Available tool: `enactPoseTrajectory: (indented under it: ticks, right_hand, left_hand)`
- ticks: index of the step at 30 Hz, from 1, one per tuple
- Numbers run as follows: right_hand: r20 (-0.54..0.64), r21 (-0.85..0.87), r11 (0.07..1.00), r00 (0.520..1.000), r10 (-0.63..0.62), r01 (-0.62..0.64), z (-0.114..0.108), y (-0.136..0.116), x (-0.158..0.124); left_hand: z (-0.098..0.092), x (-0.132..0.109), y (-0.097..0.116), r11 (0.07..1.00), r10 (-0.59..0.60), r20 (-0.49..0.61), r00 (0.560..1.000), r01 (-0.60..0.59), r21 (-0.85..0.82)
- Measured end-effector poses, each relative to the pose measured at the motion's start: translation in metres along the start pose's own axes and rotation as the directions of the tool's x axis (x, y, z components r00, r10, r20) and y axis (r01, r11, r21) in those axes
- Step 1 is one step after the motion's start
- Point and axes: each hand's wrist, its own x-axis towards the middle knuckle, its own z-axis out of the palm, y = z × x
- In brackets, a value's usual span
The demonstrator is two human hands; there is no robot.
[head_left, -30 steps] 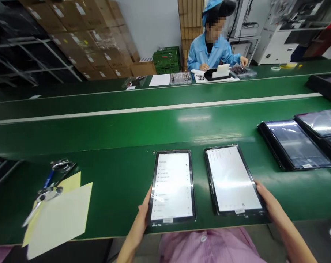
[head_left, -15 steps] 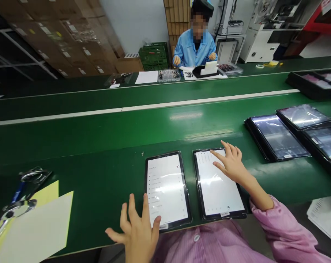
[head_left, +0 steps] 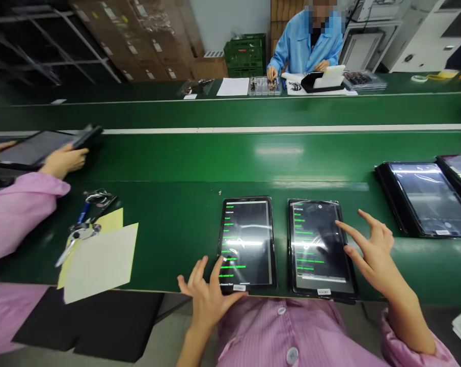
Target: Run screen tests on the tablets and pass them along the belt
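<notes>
- Left hand: fingers spread wide, tips at or just over the lower left corner of the left tablet; holding nothing.
- Right hand: fingers open and reaching over the right edge of the right tablet, nothing gripped; whether the index tip touches the screen, cannot tell.
- Both tablets lie flat side by side on the green bench, just apart, near its front edge. Dark screens show lines of green text; small white labels sit on the lower bezels.
- Right tablet has a glossy plastic film over its face.
- Handling, my judgement: light, thin, stiff slabs, but the glass is fragile and the film slippery. Best taken by the long edges, off the screen.
- To the right: more tablets in black trays.
- To the left: a white sheet over a yellow sheet, with scissors beside them.
- Far left: a co-worker's hand, pink sleeve, holds a tablet up off the bench.
</notes>
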Motion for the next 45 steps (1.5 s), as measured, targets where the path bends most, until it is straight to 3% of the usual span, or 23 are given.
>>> enactPoseTrajectory:
  ticks: [5, 13, 18, 22, 26, 32, 40, 42, 45]
  right_hand:
    - [-0.034, 0.052, 0.997, 0.997, -0.062, 0.064, 0.002, -0.010, -0.010]
    - [0.103, 0.063, 0.956, 0.951, -0.292, 0.287, 0.019, -0.049, -0.024]
    - [0.062, 0.012, 0.967, 0.965, -0.253, 0.253, 0.019, -0.054, -0.025]
    - [-0.050, 0.047, 0.981, 0.981, -0.186, 0.188, 0.011, -0.041, -0.026]
    - [-0.031, -0.008, 0.993, 0.992, -0.118, 0.118, 0.007, -0.030, -0.024]
    - [-0.035, 0.012, 0.994, 0.993, -0.109, 0.109, 0.011, -0.030, -0.022]
    - [-0.066, 0.023, 0.996, 0.994, -0.089, 0.091, 0.014, -0.030, -0.020]
    - [-0.068, 0.027, 0.995, 0.993, -0.099, 0.101, 0.014, -0.029, -0.019]
    - [-0.025, 0.030, 0.992, 0.992, -0.126, 0.126, 0.016, -0.029, -0.017]
  left_hand:
    - [-0.011, 0.012, 0.005, 0.994, 0.104, 0.039, 0.994, -0.103, -0.030]
    - [-0.020, 0.020, 0.004, 0.986, 0.145, 0.126, 0.981, -0.132, -0.100]
    - [-0.024, 0.029, 0.003, 0.986, 0.164, 0.182, 0.969, -0.162, -0.028]
    - [-0.024, 0.030, 0.001, 0.986, 0.152, 0.146, 0.978, -0.140, -0.086]
    - [-0.023, 0.036, 0.002, 0.984, 0.146, 0.159, 0.976, -0.127, -0.123]
    - [-0.022, 0.049, 0.007, 0.986, 0.158, 0.236, 0.959, -0.141, -0.085]
    - [-0.024, 0.059, 0.013, 0.998, 0.068, 0.320, 0.945, -0.063, -0.027]
    - [-0.025, 0.061, 0.010, 0.996, 0.080, 0.293, 0.953, -0.069, -0.047]
    - [-0.025, 0.067, 0.005, 0.990, 0.126, 0.163, 0.979, -0.114, -0.085]
